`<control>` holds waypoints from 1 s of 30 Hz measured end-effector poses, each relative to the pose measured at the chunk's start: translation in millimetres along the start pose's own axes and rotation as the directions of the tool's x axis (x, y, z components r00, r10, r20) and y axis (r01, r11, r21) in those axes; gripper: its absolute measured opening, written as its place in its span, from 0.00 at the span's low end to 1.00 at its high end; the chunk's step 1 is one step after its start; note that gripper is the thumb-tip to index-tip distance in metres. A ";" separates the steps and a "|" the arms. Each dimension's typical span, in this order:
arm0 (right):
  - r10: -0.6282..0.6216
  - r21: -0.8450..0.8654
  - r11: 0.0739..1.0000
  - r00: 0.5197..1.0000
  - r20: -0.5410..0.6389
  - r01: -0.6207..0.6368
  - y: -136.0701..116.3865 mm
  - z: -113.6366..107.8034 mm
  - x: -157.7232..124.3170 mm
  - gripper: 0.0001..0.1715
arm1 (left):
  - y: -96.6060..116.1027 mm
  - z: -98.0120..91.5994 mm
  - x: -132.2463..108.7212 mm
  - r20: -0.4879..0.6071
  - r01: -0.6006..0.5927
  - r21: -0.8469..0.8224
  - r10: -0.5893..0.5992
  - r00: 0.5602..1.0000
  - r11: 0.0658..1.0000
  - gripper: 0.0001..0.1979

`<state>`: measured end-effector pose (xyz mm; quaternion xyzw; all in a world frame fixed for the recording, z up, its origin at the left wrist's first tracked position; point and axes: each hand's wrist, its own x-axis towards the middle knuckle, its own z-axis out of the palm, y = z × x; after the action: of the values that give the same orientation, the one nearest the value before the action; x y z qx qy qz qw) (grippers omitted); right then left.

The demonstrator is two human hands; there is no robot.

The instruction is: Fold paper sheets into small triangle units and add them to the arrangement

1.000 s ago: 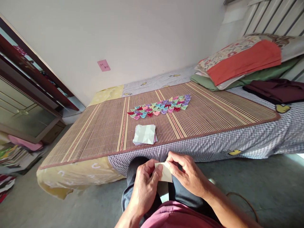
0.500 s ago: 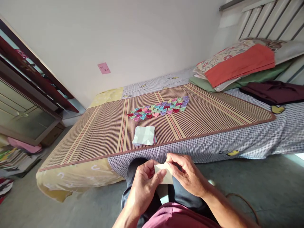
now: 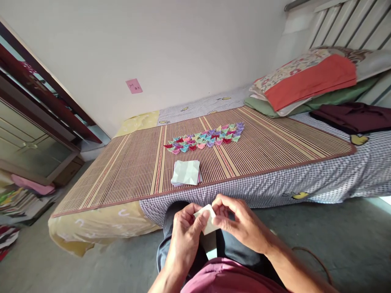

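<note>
A small piece of folded pale cream paper [image 3: 210,228] is held over my lap. My left hand [image 3: 185,232] pinches its left side, thumb lying on top and the fingers underneath. At the paper's right edge, the thumb and curled fingers of my right hand [image 3: 241,221] close on it; the fingertips are partly hidden. In front of my hands, a stack of square paper sheets [image 3: 185,172] lies near the bed's edge, a creased pale green sheet on top. Behind the stack, several colourful folded paper pieces [image 3: 200,141] stand in close rows.
A striped mat [image 3: 134,171] covers much of the bed. Pillows [image 3: 311,85] and a dark maroon folded cloth [image 3: 351,116] lie at the right. A pink note [image 3: 133,86] is on the wall. A cabinet [image 3: 33,142] stands at the left, and a cable [image 3: 317,260] runs over the floor.
The paper has turned and tilted in my hands and shows a smaller, more folded outline. My right thumb has moved down along its right edge. The stack and folded pieces stay put.
</note>
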<state>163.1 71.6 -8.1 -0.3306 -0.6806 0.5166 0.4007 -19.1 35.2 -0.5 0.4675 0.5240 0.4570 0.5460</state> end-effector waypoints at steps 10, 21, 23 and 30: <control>-0.039 -0.305 0.951 0.998 0.044 0.050 -2.7 1.7 -2.2 0.15 | 14.1 4.1 -3.6 -0.010 -0.097 0.299 0.105 0.994 0.949 0.16; 0.042 0.042 0.998 0.998 -0.047 -0.040 -0.9 -0.3 1.8 0.19 | 3.5 -1.3 8.8 -0.001 0.047 -0.224 -0.049 0.999 0.974 0.22; 0.047 0.069 0.997 0.999 -0.022 -0.045 -0.9 2.9 2.1 0.22 | 1.5 2.1 9.1 -0.055 0.037 -0.326 -0.058 0.997 0.945 0.23; 0.020 -0.040 0.999 0.986 -0.167 -0.027 1.5 13.1 4.3 0.24 | 3.6 2.9 7.5 -0.082 -0.001 -0.315 -0.026 0.996 0.949 0.20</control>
<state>149.6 69.9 -10.6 -0.3891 -0.6514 0.4776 0.4430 -16.0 43.0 2.1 0.3512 0.4699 0.5508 0.5937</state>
